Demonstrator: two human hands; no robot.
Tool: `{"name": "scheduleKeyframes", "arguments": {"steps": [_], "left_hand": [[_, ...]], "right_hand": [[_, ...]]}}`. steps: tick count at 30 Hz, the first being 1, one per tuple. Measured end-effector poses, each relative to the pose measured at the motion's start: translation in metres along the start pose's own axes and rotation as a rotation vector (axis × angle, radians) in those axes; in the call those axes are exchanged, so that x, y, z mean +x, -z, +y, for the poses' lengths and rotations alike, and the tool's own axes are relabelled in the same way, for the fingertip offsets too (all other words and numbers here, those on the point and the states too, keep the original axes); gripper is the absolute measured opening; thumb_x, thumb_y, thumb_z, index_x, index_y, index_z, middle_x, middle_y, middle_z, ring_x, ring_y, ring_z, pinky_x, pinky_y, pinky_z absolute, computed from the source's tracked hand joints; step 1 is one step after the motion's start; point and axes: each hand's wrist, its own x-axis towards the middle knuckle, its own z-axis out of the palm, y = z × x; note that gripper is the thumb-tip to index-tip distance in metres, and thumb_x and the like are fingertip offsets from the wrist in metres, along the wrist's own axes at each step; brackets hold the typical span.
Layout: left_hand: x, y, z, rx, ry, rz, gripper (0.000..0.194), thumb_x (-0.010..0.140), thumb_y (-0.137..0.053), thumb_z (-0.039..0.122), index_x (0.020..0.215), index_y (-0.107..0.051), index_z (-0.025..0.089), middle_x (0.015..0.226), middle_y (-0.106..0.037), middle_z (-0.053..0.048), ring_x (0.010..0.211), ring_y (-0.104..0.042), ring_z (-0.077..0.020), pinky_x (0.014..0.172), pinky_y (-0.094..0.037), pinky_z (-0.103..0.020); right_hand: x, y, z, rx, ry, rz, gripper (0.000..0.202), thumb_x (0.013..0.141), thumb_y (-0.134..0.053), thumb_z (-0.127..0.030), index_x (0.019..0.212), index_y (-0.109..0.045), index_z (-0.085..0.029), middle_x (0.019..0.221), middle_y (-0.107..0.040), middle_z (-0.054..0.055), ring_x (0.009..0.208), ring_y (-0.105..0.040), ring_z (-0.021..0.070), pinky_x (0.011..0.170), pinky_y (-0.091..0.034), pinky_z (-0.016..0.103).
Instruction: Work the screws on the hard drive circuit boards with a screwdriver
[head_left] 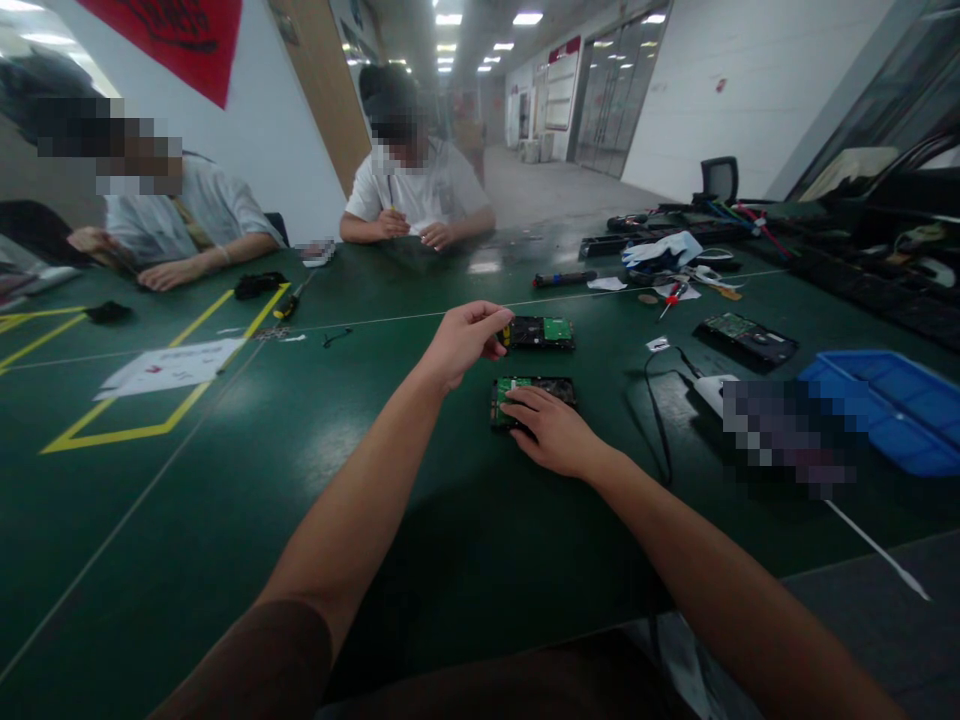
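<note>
Two hard drives with green circuit boards lie one behind the other on the green table. My right hand point(555, 430) grips the nearer hard drive point(559, 388), fingers across its top and thumb by its near edge. Closed in a pinch, my left hand point(466, 343) hovers beside the left end of the farther hard drive point(551, 332). A small yellow-and-black piece point(507, 330) shows at its fingertips, but its kind and whether it is held are unclear. Off to the right lies a third hard drive point(746, 340).
A blue tray point(892, 400), a blurred-out device point(780, 425) with a cable, a red screwdriver point(673, 297) and gloves point(664, 252) occupy the right side. Left are a paper sheet point(172, 367) and a yellow-black screwdriver point(286, 304). Two people point(416, 190) sit across the table.
</note>
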Motion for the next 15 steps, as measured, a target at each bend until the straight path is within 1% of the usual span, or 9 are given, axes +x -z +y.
{"name": "scheduleKeyframes", "arguments": {"steps": [4,11,15], "left_hand": [[0.0,0.0,0.0,0.004,-0.005,-0.014,0.015,0.095,-0.071,0.03,0.092,-0.072,0.015,0.076,-0.065,-0.001,0.054,-0.062,-0.0076,0.05,-0.048,-0.019],[0.0,-0.002,0.001,0.005,0.004,-0.018,0.016,0.095,-0.07,0.031,0.095,-0.072,0.015,0.078,-0.066,-0.001,0.054,-0.063,-0.0077,0.049,-0.048,-0.019],[0.0,-0.001,0.0,0.006,-0.001,-0.017,0.016,0.096,-0.07,0.03,0.094,-0.073,0.015,0.077,-0.066,-0.002,0.054,-0.062,-0.0076,0.049,-0.048,-0.019]], "right_hand": [[0.002,0.0,-0.005,-0.019,0.0,-0.005,0.038,0.099,-0.057,-0.021,0.136,-0.065,-0.014,0.148,-0.06,0.018,0.144,-0.05,0.0307,0.124,-0.04,0.052],[0.006,-0.003,-0.008,-0.073,0.002,-0.021,0.038,0.099,-0.059,-0.021,0.136,-0.064,-0.014,0.144,-0.063,0.017,0.139,-0.054,0.03,0.122,-0.04,0.051],[0.007,-0.003,-0.012,-0.142,0.005,-0.015,0.036,0.1,-0.059,-0.021,0.134,-0.065,-0.013,0.14,-0.065,0.016,0.134,-0.056,0.0307,0.123,-0.037,0.05]]}}
